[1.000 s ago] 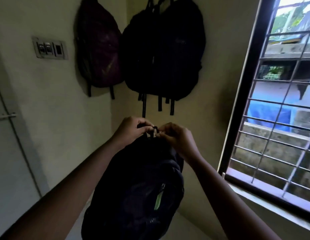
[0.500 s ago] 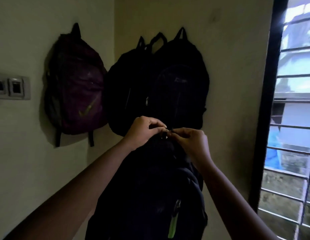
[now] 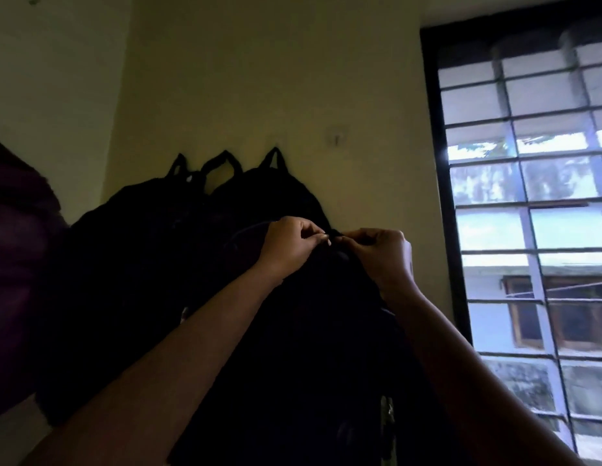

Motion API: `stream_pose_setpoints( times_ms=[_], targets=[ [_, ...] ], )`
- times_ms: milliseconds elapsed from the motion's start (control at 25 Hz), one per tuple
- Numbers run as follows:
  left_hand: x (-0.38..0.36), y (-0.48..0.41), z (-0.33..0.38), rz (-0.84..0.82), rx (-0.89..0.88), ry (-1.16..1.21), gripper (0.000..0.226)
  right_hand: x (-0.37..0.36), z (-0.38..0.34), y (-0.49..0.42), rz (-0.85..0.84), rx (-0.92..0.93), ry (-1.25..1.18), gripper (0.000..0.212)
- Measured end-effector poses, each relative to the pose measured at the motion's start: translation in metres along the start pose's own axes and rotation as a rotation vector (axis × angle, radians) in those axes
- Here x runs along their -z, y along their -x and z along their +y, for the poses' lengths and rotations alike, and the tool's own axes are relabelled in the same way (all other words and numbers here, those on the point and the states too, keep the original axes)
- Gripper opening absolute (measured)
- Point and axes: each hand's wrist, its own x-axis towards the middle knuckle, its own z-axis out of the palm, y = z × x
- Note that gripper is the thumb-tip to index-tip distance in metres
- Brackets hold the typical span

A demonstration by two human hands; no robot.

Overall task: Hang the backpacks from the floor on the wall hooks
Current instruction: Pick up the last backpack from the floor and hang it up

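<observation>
I hold a black backpack (image 3: 313, 348) up in front of the wall by its small top loop, pinched between my left hand (image 3: 291, 247) and my right hand (image 3: 382, 255). Two black backpacks (image 3: 151, 250) hang side by side on the wall behind it, their top loops on hooks that I cannot see. A small pale wall hook (image 3: 336, 137) with nothing on it sits above and a little right of my hands. A maroon backpack (image 3: 13, 264) hangs on the left wall, cut off by the frame's edge.
A barred window (image 3: 528, 230) with a dark frame fills the right side. The two walls meet in a corner just left of the hanging black backpacks. The floor is out of view.
Both hands have raised the black backpack higher along the wall and slightly rightward. My view has tilted upward, so the switch plate is gone and the free hook has come into sight.
</observation>
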Motion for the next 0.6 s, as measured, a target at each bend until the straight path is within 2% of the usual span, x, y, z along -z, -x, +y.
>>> stream_pose_setpoints(
  times_ms=[320, 480, 600],
  targets=[
    [-0.035, -0.13, -0.004, 0.222, -0.059, -0.215, 0.025, -0.022, 0.01, -0.14, 0.077, 0.113, 0.03, 0.015],
    [-0.05, -0.195, -0.004, 0.339, -0.064, -0.39, 0.023, -0.04, 0.015, -0.203, 0.124, 0.156, 0.018, 0.021],
    [-0.059, -0.229, -0.006, 0.382, -0.054, -0.408, 0.023, -0.046, 0.015, -0.232, 0.178, 0.193, 0.05, 0.025]
  ],
)
